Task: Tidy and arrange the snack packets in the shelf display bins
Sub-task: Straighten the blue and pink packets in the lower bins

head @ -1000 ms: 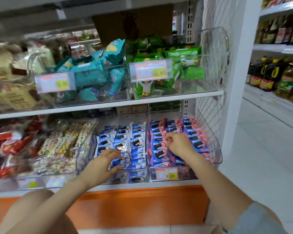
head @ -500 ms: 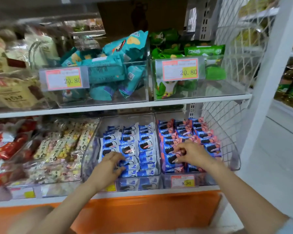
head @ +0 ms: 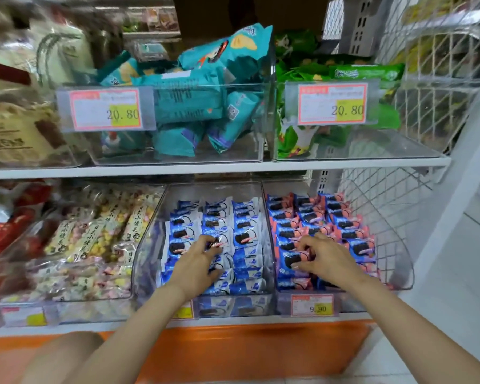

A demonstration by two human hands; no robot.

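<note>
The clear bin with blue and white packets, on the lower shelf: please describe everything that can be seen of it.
The clear bin looks like transparent plastic, with tall sides that slope down to a low front. It stands on the lower shelf, close beside the bin of pink packets. Blue and white packets fill it in three overlapping rows. The left hand reaches in and seems to grip packets of the middle row. The forearm mostly hides a price tag on its front.

Shelf board (head: 233, 166): white, runs l-to-r across mid frame.
Base panel (head: 247, 347): orange, bottom centre.
Side mesh (head: 427, 112): white wire grid, rt side.
Upright post (head: 455, 206): white, slants along rt edge.
Floor (head: 455, 314): pale tiles, lower rt.
Light: even, bright.
</note>
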